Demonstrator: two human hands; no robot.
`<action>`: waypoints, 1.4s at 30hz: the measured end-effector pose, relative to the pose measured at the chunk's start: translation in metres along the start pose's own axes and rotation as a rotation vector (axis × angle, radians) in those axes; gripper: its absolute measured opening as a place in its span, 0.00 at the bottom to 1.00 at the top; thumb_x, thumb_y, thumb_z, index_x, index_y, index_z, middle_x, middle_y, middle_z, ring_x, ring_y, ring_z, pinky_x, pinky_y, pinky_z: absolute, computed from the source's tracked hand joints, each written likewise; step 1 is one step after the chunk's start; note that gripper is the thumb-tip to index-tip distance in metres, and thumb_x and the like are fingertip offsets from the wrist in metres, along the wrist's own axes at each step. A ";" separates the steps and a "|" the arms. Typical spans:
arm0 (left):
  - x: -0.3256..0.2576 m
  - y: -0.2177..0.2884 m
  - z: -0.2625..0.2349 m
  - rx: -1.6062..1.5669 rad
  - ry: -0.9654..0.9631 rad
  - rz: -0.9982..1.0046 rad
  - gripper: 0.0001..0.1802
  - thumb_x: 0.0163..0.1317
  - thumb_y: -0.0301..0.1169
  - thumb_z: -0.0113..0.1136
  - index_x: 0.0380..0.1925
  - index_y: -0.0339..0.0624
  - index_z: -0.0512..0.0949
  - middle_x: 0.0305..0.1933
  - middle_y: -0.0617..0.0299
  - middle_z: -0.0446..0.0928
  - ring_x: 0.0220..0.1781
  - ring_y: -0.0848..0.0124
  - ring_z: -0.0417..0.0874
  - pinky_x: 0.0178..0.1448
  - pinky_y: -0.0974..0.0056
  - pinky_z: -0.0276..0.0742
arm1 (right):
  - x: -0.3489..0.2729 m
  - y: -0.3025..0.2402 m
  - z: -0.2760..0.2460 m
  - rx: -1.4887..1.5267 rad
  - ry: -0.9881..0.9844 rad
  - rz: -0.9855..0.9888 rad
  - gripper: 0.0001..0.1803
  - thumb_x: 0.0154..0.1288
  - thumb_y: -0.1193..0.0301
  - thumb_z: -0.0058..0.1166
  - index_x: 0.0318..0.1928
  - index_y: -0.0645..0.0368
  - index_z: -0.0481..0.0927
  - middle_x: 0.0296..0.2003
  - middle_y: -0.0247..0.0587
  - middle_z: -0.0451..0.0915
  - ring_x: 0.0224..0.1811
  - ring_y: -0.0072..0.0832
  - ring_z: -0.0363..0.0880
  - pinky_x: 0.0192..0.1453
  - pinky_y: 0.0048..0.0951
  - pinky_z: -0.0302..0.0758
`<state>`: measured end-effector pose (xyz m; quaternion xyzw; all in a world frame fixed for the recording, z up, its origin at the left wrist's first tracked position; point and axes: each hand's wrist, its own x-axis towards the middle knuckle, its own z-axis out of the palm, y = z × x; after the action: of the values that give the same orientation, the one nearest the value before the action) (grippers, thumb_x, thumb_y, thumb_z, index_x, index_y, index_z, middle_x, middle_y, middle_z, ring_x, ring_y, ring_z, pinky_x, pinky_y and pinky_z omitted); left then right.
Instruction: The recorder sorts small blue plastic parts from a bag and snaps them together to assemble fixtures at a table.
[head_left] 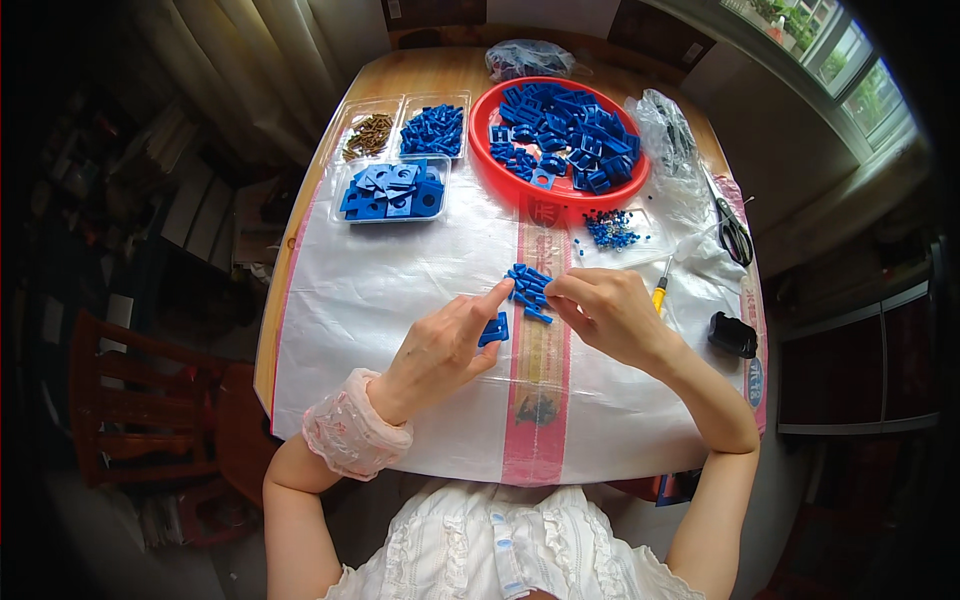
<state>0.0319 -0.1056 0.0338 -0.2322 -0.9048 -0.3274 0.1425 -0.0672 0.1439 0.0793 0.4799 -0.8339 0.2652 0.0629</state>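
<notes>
My left hand (440, 340) holds a blue plastic part (494, 329) between thumb and fingers. Its index finger reaches to the edge of a small pile of narrow blue plastic pieces (530, 292) on the sheet. On the other side of that pile is my right hand (610, 310), thumb and fingertips pinched together at the pieces. What sits between those fingertips is too small to make out.
A red basin (478, 150) of blue parts stands behind the pile. Clear boxes hold flat blue plates (395, 190), small blue pieces (432, 130) and brass-coloured pins (370, 135). Tiny blue bits (612, 230), a yellow-handled screwdriver (660, 292), scissors (735, 235) and a black object (732, 335) lie right.
</notes>
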 end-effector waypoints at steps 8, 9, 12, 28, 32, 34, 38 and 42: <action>0.001 0.000 0.000 -0.063 0.034 0.057 0.50 0.56 0.17 0.72 0.79 0.45 0.61 0.48 0.50 0.83 0.47 0.55 0.89 0.52 0.54 0.87 | 0.013 0.006 0.004 -0.009 -0.003 -0.025 0.05 0.66 0.75 0.67 0.41 0.57 0.85 0.30 0.40 0.86 0.29 0.38 0.87 0.33 0.39 0.80; 0.001 0.000 0.000 -0.074 0.030 0.051 0.50 0.57 0.16 0.72 0.79 0.44 0.61 0.48 0.50 0.83 0.47 0.55 0.89 0.53 0.54 0.87 | 0.014 0.006 0.004 -0.009 -0.014 -0.021 0.05 0.66 0.76 0.67 0.41 0.57 0.85 0.30 0.40 0.86 0.30 0.39 0.87 0.33 0.39 0.80; 0.000 0.001 0.000 -0.143 0.014 -0.013 0.48 0.58 0.15 0.69 0.79 0.43 0.61 0.49 0.49 0.83 0.49 0.56 0.89 0.56 0.55 0.88 | 0.016 0.008 0.008 0.009 -0.014 -0.024 0.05 0.68 0.73 0.65 0.40 0.57 0.82 0.30 0.41 0.83 0.32 0.41 0.86 0.34 0.43 0.79; 0.000 0.000 -0.001 -0.521 0.050 -0.062 0.40 0.66 0.16 0.65 0.77 0.42 0.63 0.56 0.52 0.80 0.61 0.62 0.87 0.70 0.55 0.84 | 0.004 -0.026 0.016 0.598 -0.193 0.225 0.21 0.66 0.65 0.75 0.53 0.62 0.82 0.41 0.41 0.85 0.42 0.29 0.88 0.40 0.30 0.84; 0.000 0.003 -0.003 -0.553 0.024 -0.080 0.38 0.68 0.16 0.66 0.76 0.42 0.64 0.60 0.51 0.81 0.64 0.62 0.86 0.71 0.55 0.84 | -0.005 -0.025 0.024 0.665 -0.150 0.295 0.20 0.65 0.68 0.75 0.52 0.65 0.83 0.36 0.39 0.87 0.36 0.26 0.89 0.40 0.29 0.85; -0.001 0.004 -0.004 -0.655 -0.001 -0.168 0.38 0.68 0.15 0.66 0.76 0.42 0.64 0.60 0.51 0.80 0.64 0.63 0.86 0.72 0.55 0.84 | -0.005 -0.026 0.023 0.634 -0.146 0.298 0.20 0.64 0.69 0.75 0.51 0.65 0.83 0.33 0.38 0.87 0.33 0.26 0.89 0.40 0.29 0.85; 0.001 0.002 -0.004 -0.832 -0.004 -0.271 0.35 0.72 0.18 0.66 0.76 0.42 0.63 0.61 0.52 0.80 0.64 0.64 0.86 0.71 0.57 0.84 | -0.005 -0.032 0.019 0.646 -0.158 0.401 0.20 0.64 0.68 0.75 0.51 0.67 0.84 0.34 0.40 0.87 0.33 0.26 0.89 0.39 0.28 0.85; -0.002 0.000 0.005 -1.030 0.046 -0.440 0.31 0.76 0.26 0.66 0.74 0.40 0.65 0.61 0.53 0.81 0.64 0.65 0.86 0.71 0.58 0.84 | -0.011 -0.026 0.037 0.288 0.090 0.236 0.24 0.61 0.67 0.77 0.52 0.67 0.82 0.35 0.42 0.85 0.34 0.32 0.88 0.38 0.31 0.84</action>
<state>0.0328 -0.1030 0.0298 -0.0705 -0.6519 -0.7539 -0.0412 -0.0341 0.1229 0.0537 0.3707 -0.8341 0.4085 -0.0007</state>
